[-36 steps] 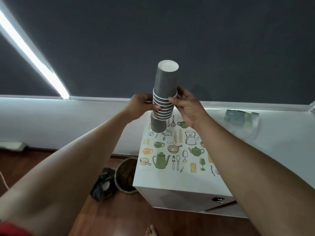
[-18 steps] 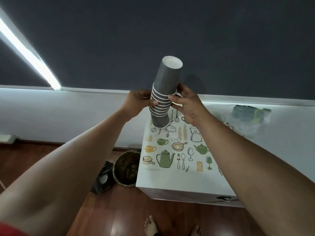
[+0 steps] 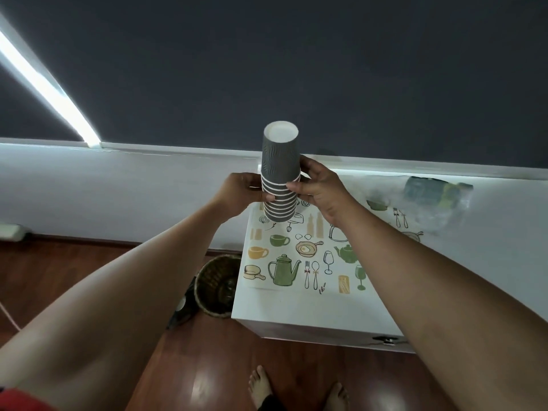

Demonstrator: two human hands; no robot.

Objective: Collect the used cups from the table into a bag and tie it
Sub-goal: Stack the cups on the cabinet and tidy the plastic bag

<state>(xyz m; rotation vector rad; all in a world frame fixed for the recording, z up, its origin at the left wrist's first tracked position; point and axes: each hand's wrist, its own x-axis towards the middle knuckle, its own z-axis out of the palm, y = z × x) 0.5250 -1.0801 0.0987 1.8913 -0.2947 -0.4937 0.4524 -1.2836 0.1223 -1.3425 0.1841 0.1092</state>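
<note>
A stack of several grey paper cups [image 3: 279,161] with white rims is held upside down in the air above the white table [image 3: 311,310]. My left hand [image 3: 241,192] grips the stack from the left at its ringed lower half. From the right, my right hand [image 3: 318,189] grips it at the same height. The stack stands nearly upright, its white base on top. A clear plastic bag [image 3: 439,203] with a dark packet inside lies at the table's far right.
A printed mat [image 3: 299,262] with kitchen drawings covers the table's left part. A wicker basket [image 3: 218,284] and a dark bag [image 3: 182,310] sit on the wooden floor left of the table. My bare feet [image 3: 261,387] show at the bottom.
The cup stack was tilted to the right and now stands almost upright. Both hands have stayed on it. The camera view has tipped further down, showing more floor and my feet.
</note>
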